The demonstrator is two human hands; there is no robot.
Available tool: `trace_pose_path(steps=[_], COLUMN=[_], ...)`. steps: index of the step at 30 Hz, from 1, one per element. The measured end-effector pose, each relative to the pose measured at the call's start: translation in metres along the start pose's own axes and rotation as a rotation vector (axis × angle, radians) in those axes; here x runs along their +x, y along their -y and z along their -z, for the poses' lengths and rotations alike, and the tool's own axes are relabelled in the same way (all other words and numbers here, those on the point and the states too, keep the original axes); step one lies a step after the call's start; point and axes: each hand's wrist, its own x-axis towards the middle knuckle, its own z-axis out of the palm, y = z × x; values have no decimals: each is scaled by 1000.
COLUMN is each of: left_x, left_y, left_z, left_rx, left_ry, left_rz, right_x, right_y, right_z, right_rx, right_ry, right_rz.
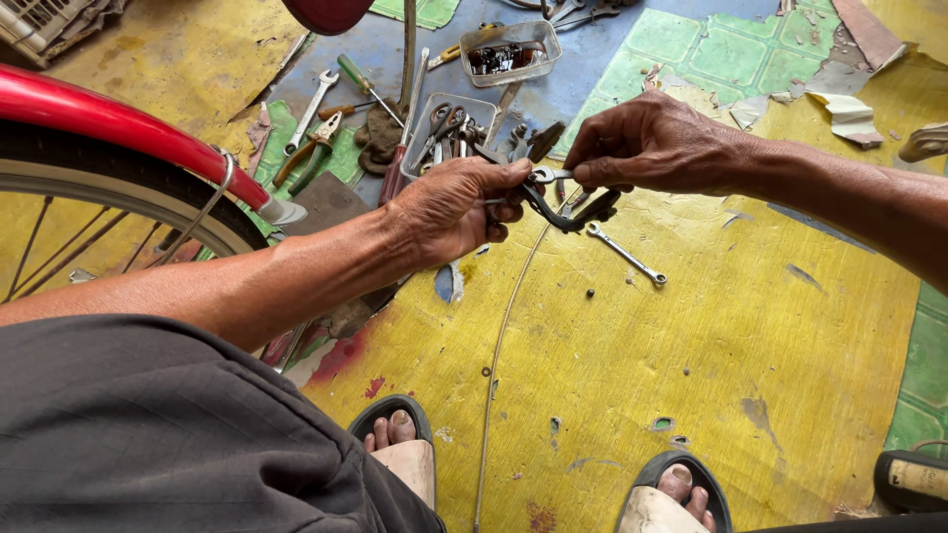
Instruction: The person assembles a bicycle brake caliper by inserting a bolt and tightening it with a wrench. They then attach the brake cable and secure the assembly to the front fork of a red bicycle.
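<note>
At the centre of the frame both hands meet on one small part. The left hand (456,209) has its fingers curled shut around the near end of a black brake arm (563,209), thumb and forefinger pinching it. The right hand (652,146), coming in from the right edge, pinches closed on the silvery fitting at the arm's top; whether it grips a small tool or only a bolt is hard to tell. The brake arm's long axis runs from centre down toward the right, curving under the right hand, so the left hand lies to its left and both sit equally close.

A thin cable (499,345) trails from it toward the bottom of the frame. Just below right lies a small wrench (626,255) on the yellow floor (770,336). Above, two clear trays (446,123) hold tools, with pliers (314,146) to their left. A red fender (118,126) and wheel fill the upper left. At the lower right edge sits a dark object with a pale label (916,478).
</note>
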Motion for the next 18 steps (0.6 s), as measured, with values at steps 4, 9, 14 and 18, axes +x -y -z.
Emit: trace_pose_path(steps=[4,9,14,18], left_x=[0,-1,-2,-3], left_y=[0,0,1,1], left_z=[0,0,-1,1], left_rx=[-2,18,-21,-36], left_ry=[15,49,75,38], left_rz=[18,40,67,76], right_x=[0,-1,-3,-3], right_y=[-3,-4,-3,-1], right_z=[1,0,1,2], right_rx=[-56,-34,37,30], right_ry=[-3,20,64,72], right_rz=[19,28,-5,-12])
